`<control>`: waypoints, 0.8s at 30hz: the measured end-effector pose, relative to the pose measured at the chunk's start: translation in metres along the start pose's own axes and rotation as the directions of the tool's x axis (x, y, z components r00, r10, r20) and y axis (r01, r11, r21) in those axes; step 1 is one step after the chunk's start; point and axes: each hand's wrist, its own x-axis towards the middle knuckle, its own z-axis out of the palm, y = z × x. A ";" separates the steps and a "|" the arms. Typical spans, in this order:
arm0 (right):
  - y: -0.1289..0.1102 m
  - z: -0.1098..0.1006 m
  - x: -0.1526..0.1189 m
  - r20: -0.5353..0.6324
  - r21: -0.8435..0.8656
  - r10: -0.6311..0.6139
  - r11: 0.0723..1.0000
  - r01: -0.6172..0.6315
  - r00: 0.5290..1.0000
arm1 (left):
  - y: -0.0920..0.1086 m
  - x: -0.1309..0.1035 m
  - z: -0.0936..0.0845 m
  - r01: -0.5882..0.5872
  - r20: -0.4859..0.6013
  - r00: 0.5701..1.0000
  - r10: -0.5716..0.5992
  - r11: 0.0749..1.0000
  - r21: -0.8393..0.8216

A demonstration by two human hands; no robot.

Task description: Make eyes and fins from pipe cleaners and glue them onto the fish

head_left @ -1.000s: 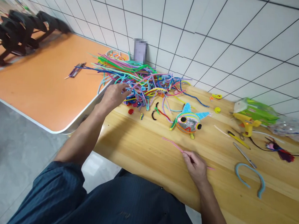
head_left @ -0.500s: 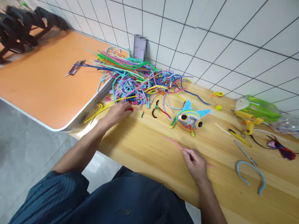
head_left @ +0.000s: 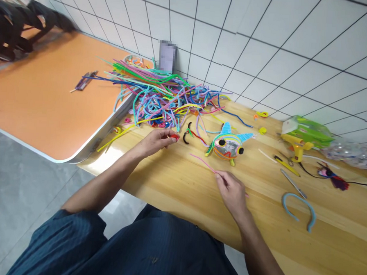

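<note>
Over the pale, grained wooden tabletop (head_left: 169,177), left side: my left hand (head_left: 157,143) has thumb and fingertips pinched together on a small red piece (head_left: 175,137); its texture is too blurred to tell.
Right side: my right hand (head_left: 232,190) is clamped on a thin pink fuzzy stem (head_left: 200,159), fingers curled in. Its longer length runs out past my thumb in a slight bend; a short end shows on the other side of the fist.
Figure: round fish-like figure (head_left: 228,149), body shiny silver, banded with coloured fuzzy strands, two ribbed light-blue points on top, black disc eyes. Sits on the wood just beyond the pink stem, apart from both hands.
Loose bits: curved black fuzzy pieces (head_left: 185,139) near my left fingertips, a green scrap among them.
Tangle: heaped multicoloured fuzzy stems (head_left: 161,99), straight lengths over coiled ones, near the white tiled wall (head_left: 207,32) and reaching across the smooth orange tabletop (head_left: 56,90).
Arch: light-blue horseshoe-shaped band (head_left: 300,198), lying flat to the right of my right hand.
Tools: yellow plastic glue gun (head_left: 298,147), slim yellow cutter (head_left: 286,165), narrow grey rod-shaped tool (head_left: 293,183), all near one another.
</note>
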 end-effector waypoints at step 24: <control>-0.039 0.022 0.014 -0.065 0.352 0.209 0.920 -0.173 0.976 | -0.005 -0.021 0.117 0.222 0.399 0.915 -0.051 0.892 -0.395</control>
